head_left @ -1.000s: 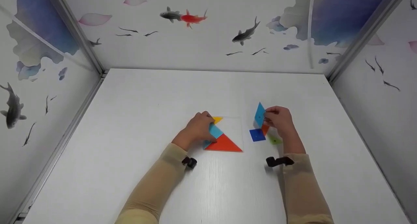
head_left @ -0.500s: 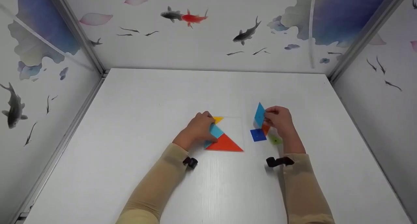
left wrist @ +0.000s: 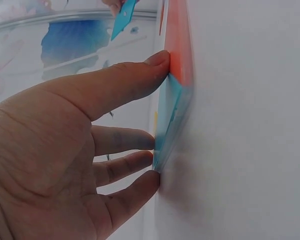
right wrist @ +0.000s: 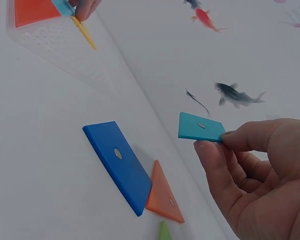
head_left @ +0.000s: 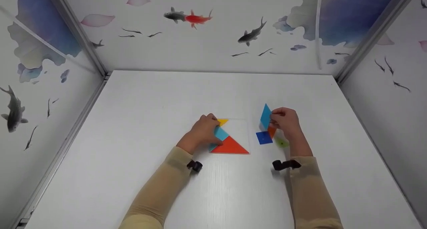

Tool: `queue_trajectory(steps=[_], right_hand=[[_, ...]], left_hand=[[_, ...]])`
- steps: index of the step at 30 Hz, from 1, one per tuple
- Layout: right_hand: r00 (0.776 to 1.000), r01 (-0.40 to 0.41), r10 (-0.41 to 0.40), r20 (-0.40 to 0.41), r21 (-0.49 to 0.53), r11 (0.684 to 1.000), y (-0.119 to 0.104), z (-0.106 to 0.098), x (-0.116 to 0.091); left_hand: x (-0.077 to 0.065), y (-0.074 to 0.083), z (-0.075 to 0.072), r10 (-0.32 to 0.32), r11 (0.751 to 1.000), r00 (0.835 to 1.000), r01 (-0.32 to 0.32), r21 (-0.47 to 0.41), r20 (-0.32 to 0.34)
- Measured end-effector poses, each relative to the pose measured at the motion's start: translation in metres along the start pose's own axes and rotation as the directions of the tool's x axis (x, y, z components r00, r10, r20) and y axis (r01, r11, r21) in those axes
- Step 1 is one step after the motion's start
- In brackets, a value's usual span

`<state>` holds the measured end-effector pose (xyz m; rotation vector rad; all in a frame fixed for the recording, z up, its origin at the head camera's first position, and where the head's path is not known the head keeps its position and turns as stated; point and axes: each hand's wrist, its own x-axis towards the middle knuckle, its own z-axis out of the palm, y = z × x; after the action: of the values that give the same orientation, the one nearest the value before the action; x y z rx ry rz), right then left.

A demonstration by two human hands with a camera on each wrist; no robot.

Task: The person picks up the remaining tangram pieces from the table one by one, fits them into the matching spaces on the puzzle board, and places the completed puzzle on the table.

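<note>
My left hand (head_left: 201, 130) rests at the left side of a clear, square tangram tray (head_left: 241, 129), thumb and fingertips touching the pieces and edge. Red (head_left: 230, 146), light-blue (head_left: 221, 134) and yellow (head_left: 223, 122) pieces lie in the tray; the hand covers part of the last two. To the right, my right hand (head_left: 285, 120) pinches a light-blue tangram piece (right wrist: 200, 127) between thumb and fingers, raised off the table. A metal dot shows on its face. Below it lie a dark-blue square (head_left: 264, 138), an orange piece (right wrist: 164, 196) and a green piece (head_left: 282, 142).
The white table (head_left: 160, 99) is enclosed by printed panels (head_left: 213, 45) with fish, at the back and both sides. Each sleeve cuff carries a black wrist camera, one on the left (head_left: 194, 166) and one on the right (head_left: 286, 165).
</note>
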<state>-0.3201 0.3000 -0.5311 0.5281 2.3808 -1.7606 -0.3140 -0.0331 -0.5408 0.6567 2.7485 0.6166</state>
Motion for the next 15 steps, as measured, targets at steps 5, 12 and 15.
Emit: queue_trajectory(steps=[5, 12, 15], right_hand=[[1.000, -0.001, 0.000, 0.016, 0.022, 1.000, -0.0003, 0.0015, -0.0006], [0.999, -0.021, 0.021, 0.030, -0.003, 1.000, -0.0026, 0.0027, -0.0030], [0.999, -0.023, 0.023, 0.034, -0.012, 1.000, -0.0026, 0.0038, -0.0032]], left_hand=[[-0.0008, 0.0012, -0.0019, 0.001, 1.000, 1.000, -0.001, -0.006, 0.000], [0.0001, 0.0023, -0.0008, -0.007, 1.000, 1.000, 0.007, -0.002, 0.009], [0.0001, 0.0021, -0.0006, -0.009, 1.000, 1.000, 0.009, 0.001, 0.011]])
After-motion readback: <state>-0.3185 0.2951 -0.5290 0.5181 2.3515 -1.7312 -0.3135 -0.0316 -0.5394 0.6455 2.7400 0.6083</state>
